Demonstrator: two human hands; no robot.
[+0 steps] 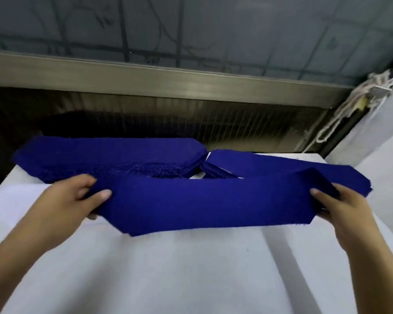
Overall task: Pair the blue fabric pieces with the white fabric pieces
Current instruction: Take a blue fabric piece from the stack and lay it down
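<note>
A long blue fabric piece (204,202) with angled ends is held flat just above the white table (191,273). My left hand (77,200) grips its left end, thumb on top. My right hand (343,209) grips its right end the same way. Behind it, at the far left, lies a thick stack of blue fabric pieces (104,155) with frayed threads along the near edge. A second, thinner stack of blue pieces (270,165) lies at the far right, with a sliver of white fabric (222,169) showing under it.
The table's far edge runs just behind the stacks, with a dark gap and a metal-framed window (191,82) beyond. Bundled white cords (354,103) hang at the right. A pale wall (386,141) borders the table's right side.
</note>
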